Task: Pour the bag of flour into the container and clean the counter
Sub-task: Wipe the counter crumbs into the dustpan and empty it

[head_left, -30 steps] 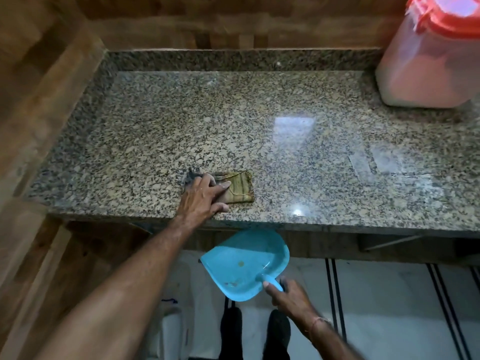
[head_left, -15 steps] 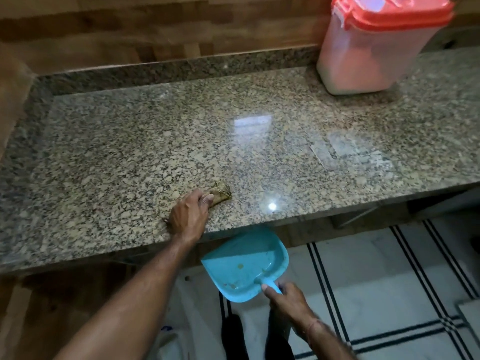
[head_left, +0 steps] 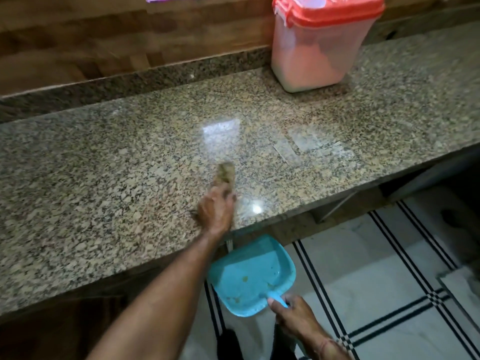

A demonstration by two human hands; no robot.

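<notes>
We are wiping the granite bench [head_left: 104, 165] with a small olive cloth [head_left: 226, 174], and we are judging this to be the cleaning part of the task. Our left hand [head_left: 215, 211] is lying on the near end of the cloth, close to the near edge of the bench. The picture is blurred there, so we cannot tell if the fingers are flat or curled. Our right hand [head_left: 298, 313] is clamped around the handle of a blue dustpan [head_left: 249, 274], thumb on top. It is holding the pan below the bench edge, just right of the left forearm. A few crumbs are lying in the pan. The container [head_left: 319, 53] is standing at the far right of the bench with its red lid [head_left: 330, 11] on and pale flour inside. The flour bag is not showing.

To do this step well, we are thinking of three points. The lip of the pan should be sitting tight under the edge, in line with the cloth, so nothing is falling on the tiled floor [head_left: 389, 294]. The cloth should be coming toward the edge in straight, overlapping strokes, with even pressure and not too fast. The pale marks right of the middle may be reflections or flour, so they are deserving one pass.
</notes>
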